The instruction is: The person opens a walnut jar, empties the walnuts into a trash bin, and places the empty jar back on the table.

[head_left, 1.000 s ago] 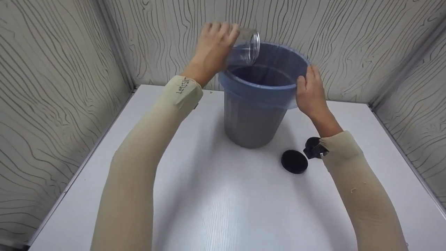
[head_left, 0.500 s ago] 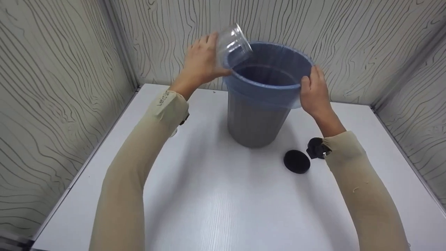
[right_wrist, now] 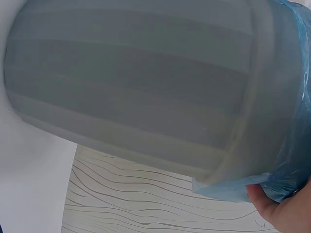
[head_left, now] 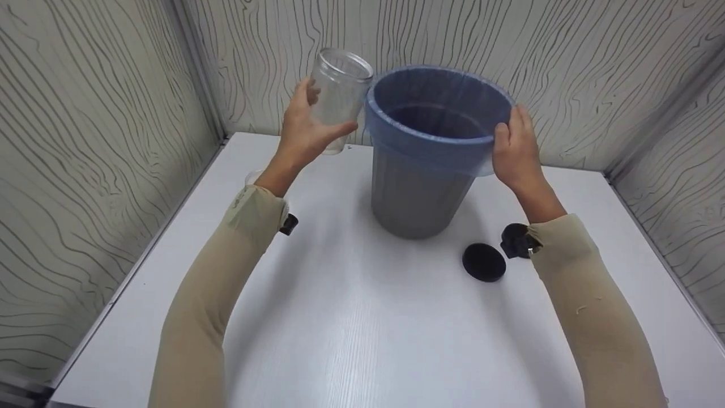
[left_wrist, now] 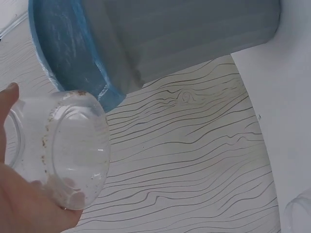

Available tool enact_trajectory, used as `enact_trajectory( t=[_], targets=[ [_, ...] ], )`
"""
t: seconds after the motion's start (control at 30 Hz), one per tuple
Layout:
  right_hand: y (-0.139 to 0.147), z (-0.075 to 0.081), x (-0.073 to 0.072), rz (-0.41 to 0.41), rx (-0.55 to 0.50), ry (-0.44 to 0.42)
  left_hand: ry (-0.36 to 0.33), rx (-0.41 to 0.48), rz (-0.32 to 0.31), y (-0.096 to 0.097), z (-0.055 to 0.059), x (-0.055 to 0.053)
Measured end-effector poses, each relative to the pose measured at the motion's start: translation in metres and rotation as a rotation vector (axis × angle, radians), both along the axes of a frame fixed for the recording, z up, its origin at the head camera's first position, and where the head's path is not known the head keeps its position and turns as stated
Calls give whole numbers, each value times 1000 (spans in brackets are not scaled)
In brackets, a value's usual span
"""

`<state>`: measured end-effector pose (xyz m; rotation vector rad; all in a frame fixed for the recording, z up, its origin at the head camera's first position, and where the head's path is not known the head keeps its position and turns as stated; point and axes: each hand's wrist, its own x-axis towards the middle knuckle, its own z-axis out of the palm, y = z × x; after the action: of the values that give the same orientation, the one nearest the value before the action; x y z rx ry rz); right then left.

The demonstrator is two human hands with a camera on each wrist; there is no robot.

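My left hand (head_left: 303,127) grips a clear jar (head_left: 341,93), held up left of the bin with its open mouth upward and slightly tilted. Brownish crumbs cling round the base of the jar (left_wrist: 75,145) in the left wrist view. A grey trash can (head_left: 419,192) stands on the table, lined with a blue bag (head_left: 430,150) folded over its rim. On the right side of that rim, my right hand (head_left: 515,147) holds bag and edge together. Its thumb presses the blue plastic (right_wrist: 286,165) in the right wrist view.
A round black lid (head_left: 483,262) lies on the white table (head_left: 351,317) right of the bin. Beside my right cuff is another black piece (head_left: 515,241). A clear object (head_left: 252,177) stands partly behind my left wrist. Wood-patterned walls (head_left: 272,68) enclose the table.
The left hand has drawn the jar leftward from over the bin's opening, turning it from sideways to nearly upright. My right hand stays at the rim.
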<state>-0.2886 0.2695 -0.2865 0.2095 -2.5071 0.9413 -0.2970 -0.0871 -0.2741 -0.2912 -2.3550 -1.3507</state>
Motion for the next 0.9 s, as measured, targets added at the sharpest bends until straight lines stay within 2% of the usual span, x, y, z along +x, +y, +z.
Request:
enact_trajectory(
  t=[0.23,0.4,0.6,0.9],
  targets=[
    [3,1,2,6,3,-21,-40,112,-41,-8,-32,4],
    [4,0,4,9,0,-18,-96,133,-44,-16,-55,5],
    [6,1,6,3,-6,17,-169,157,-50,-16,-76,6],
    [5,3,8,10,-7,10,-180,188,-64,-9,-108,7]
  ],
)
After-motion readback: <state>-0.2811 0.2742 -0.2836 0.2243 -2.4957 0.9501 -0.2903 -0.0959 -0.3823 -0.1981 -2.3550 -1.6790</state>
